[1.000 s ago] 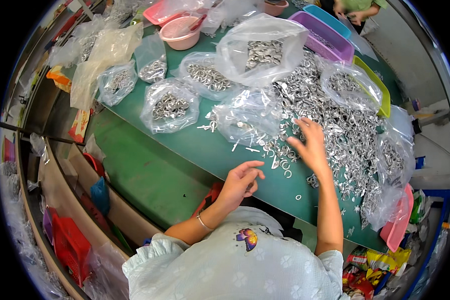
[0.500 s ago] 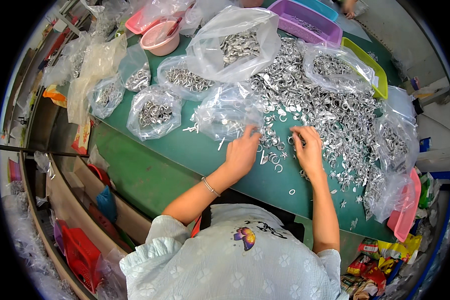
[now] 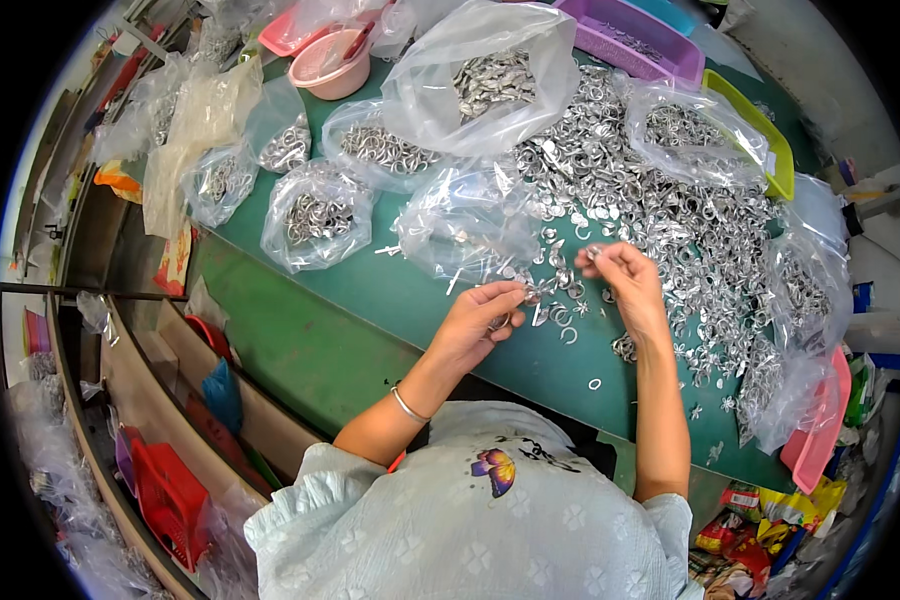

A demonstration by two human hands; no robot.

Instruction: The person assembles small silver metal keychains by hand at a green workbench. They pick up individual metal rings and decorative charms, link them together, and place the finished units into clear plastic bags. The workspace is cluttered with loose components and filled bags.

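My left hand (image 3: pixel 478 326) is closed, with silver ring-like pieces in its curled fingers and one at the fingertips. To its right, my right hand (image 3: pixel 630 284) pinches a small silver metal piece (image 3: pixel 594 252), too small to make out fully. Between and beyond the hands, loose silver rings (image 3: pixel 568 335) lie scattered on the green tabletop (image 3: pixel 370 305). A large heap of silver rings and charms (image 3: pixel 685 235) spreads to the right. Just past my left hand sits a crumpled clear plastic bag (image 3: pixel 460 225) with a few silver pieces in and around it.
Open bags of silver pieces (image 3: pixel 318 215) stand along the left and back, the largest bag (image 3: pixel 420 85) at the far middle. A pink basket (image 3: pixel 332 75), purple tray (image 3: pixel 630 45), green tray (image 3: pixel 760 130) and pink tray (image 3: pixel 818 430) edge the table. Drawers (image 3: pixel 170 370) stand left.
My left hand has drawn back toward me from the clear bag, and its fingers have curled around silver pieces. The right hand has lifted slightly, a small piece now showing at its fingertips.
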